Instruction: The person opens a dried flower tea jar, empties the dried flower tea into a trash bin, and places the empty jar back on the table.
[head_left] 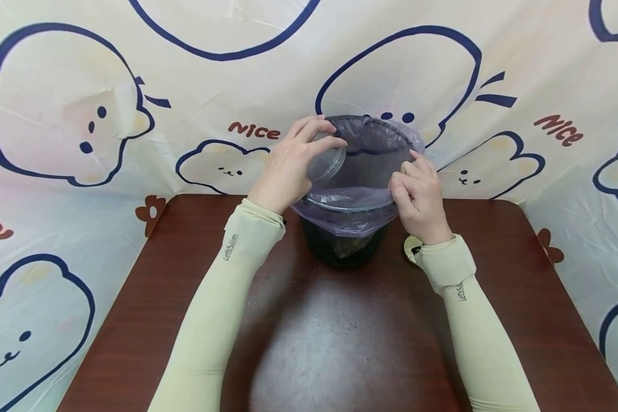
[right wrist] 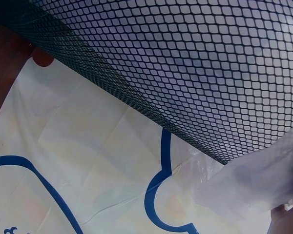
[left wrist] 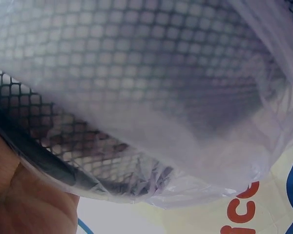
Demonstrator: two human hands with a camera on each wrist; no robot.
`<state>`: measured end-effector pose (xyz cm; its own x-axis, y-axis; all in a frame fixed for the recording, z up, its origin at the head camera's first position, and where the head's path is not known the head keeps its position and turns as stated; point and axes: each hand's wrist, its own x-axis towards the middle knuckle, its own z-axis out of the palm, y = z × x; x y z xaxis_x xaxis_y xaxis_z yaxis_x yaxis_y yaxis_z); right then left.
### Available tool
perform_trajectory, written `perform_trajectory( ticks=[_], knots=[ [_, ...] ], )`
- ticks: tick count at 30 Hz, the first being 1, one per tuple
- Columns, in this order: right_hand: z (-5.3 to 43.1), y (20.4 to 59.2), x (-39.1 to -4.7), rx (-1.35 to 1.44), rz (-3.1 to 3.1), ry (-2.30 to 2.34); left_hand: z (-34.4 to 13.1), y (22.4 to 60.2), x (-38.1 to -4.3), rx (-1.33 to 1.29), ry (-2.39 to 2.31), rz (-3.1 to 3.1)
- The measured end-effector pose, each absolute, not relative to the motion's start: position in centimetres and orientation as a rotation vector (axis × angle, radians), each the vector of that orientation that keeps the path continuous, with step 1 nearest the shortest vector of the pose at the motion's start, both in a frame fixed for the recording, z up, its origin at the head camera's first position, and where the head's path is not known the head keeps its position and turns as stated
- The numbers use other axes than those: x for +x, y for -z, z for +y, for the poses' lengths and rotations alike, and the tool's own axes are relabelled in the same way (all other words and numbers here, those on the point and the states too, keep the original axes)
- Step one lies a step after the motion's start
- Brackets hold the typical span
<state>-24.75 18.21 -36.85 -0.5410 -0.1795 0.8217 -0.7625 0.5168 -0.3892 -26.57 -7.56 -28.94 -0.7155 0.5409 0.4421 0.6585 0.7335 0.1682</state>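
A black mesh trash can [head_left: 340,252] stands at the back of the table, lined with a thin purple trash bag [head_left: 352,223] folded over its rim. In the head view my left hand [head_left: 285,166] is at the left of the can's mouth, fingers curled over a clear round plastic piece [head_left: 328,166] whose full shape I cannot tell. At the right side of the rim, my right hand [head_left: 419,194] grips the rim and bag edge with curled fingers. Mesh [right wrist: 195,73] and loose bag film [right wrist: 254,180] fill much of the right wrist view.
A brown wooden table [head_left: 340,337] carries small dark specks in front of the can. A round yellowish disc [head_left: 411,250] lies right of the can, partly covered by the right sleeve. Printed cloth [head_left: 211,91] hangs close behind and at both sides.
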Motion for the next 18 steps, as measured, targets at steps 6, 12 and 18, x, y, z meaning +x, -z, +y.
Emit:
perform_trajectory(
  ticks=[6,12,18],
  knots=[
    [18.24,36.76,-24.84,0.766,-2.011,-0.989,-7.53,28.88,-26.53,-0.916,0.462,-2.562],
    [18.29,36.79,-24.88,0.762,-2.010,-0.992,-7.44,28.78,-26.47,-0.916,0.457,-2.567],
    [18.21,36.95,-25.02,0.772,-1.988,-0.981,-7.53,29.03,-26.55,-0.914,0.469,-2.544]
  ],
)
